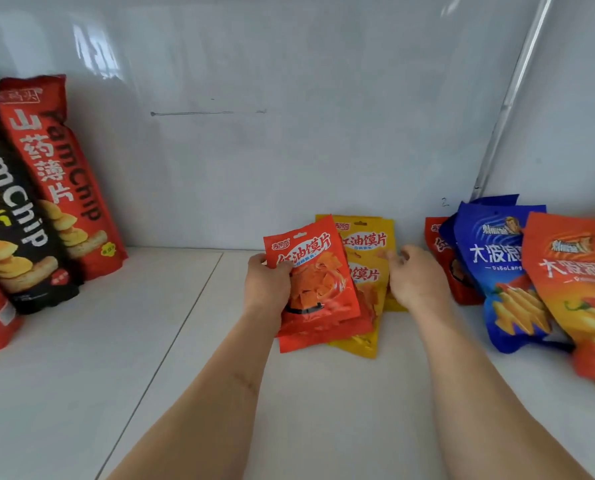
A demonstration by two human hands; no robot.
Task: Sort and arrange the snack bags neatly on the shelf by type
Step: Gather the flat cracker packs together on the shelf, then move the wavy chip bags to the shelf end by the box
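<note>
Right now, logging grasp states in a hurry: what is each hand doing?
Left hand: grips the small red snack bag by its left edge.
Right hand: open, fingers loosely curled at the yellow snack bags, holding nothing visible.

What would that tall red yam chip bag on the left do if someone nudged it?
The red yam chip bag would probably tip sideways: it is tall, narrow and already leaning, against the black yam chip bag. It looks puffed and full of chips, so likely light for its size. Its glossy film may slide easily on the smooth white shelf.
</note>
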